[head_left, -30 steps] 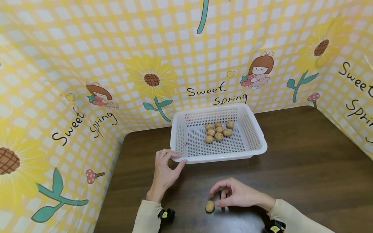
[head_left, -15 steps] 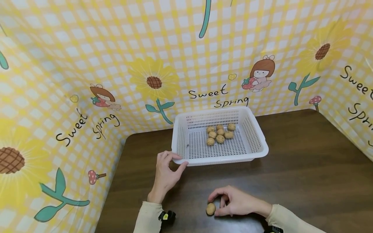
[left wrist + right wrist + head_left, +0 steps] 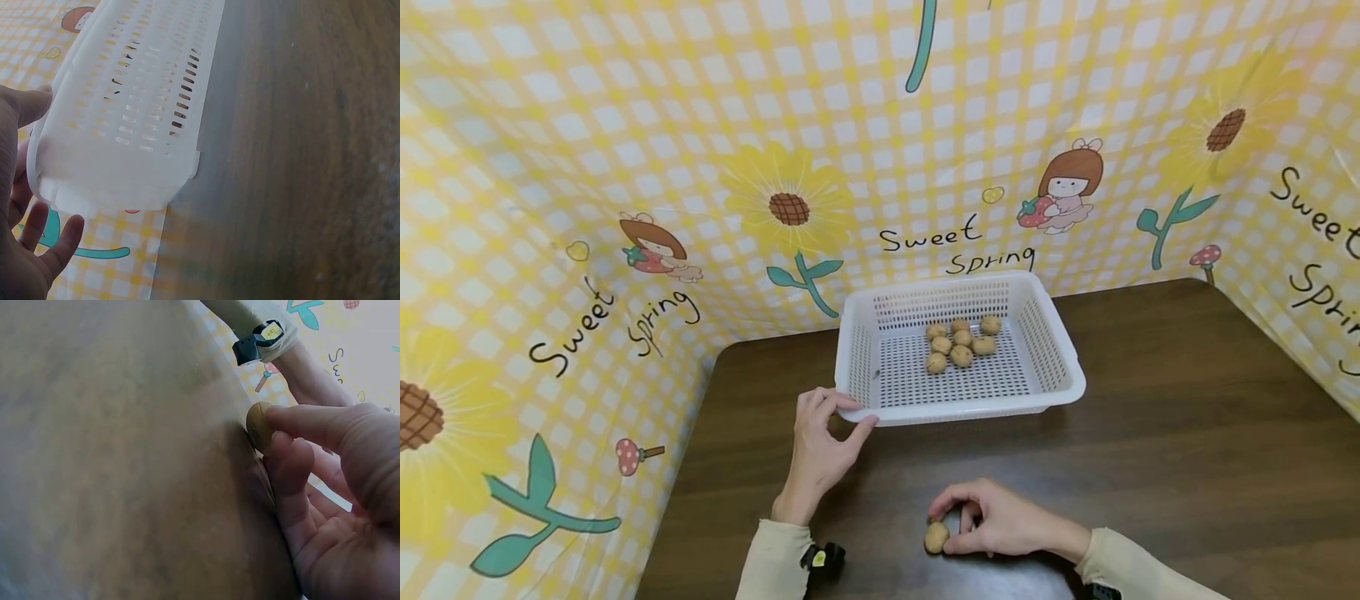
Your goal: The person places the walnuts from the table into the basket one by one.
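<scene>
My right hand (image 3: 1000,517) pinches a tan walnut (image 3: 936,538) between thumb and forefinger, low over the brown tabletop near its front. In the right wrist view the thumb tip presses on the walnut (image 3: 257,429), and the other fingers curl beneath. My left hand (image 3: 822,450) grips the front left corner of a white plastic basket (image 3: 970,408), thumb on the front rim. From the left wrist, the thumb lies over the rim of the basket (image 3: 112,162) and some fingers spread loose below. Several walnuts (image 3: 961,356) lie grouped on the basket's slotted floor.
The wooden table (image 3: 1180,417) extends right of the basket. Behind and to the left hangs a yellow checked cloth (image 3: 880,125) with flower prints, close to the basket's back rim. A black device (image 3: 824,560) is strapped to my left wrist.
My right hand has moved slightly toward me, and its thumb and forefinger have closed in on the walnut. The left hand stays on the basket corner; the basket stays put.
</scene>
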A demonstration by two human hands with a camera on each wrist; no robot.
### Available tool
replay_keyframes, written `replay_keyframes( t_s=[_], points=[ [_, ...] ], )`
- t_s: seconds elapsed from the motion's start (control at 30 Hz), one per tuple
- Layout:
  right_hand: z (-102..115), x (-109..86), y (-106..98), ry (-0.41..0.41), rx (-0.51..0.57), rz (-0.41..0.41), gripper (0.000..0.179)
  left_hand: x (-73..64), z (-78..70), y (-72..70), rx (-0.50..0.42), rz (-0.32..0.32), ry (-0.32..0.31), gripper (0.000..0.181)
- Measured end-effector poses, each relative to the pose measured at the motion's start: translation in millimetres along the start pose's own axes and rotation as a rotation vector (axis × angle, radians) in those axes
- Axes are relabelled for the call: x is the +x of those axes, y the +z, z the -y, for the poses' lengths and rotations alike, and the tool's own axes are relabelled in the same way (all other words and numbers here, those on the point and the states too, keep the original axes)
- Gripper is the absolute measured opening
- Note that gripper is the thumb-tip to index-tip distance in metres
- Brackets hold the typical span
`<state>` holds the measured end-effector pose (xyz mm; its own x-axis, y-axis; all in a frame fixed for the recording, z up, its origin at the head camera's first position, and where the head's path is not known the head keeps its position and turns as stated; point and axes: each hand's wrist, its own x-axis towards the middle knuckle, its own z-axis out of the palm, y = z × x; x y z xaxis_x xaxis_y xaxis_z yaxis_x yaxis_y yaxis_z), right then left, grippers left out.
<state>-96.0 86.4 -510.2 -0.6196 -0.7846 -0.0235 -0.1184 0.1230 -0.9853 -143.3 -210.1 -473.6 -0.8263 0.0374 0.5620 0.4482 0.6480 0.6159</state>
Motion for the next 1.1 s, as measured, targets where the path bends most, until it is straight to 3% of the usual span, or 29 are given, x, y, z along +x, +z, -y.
replay_keyframes(
  t_s=[1.1],
  points=[
    [2.0,2.8,7.2,0.005,-0.106,-0.057,0.029,0.2,-1.2,-2.0,-0.001,0.011,-0.003,0.025]
  ],
)
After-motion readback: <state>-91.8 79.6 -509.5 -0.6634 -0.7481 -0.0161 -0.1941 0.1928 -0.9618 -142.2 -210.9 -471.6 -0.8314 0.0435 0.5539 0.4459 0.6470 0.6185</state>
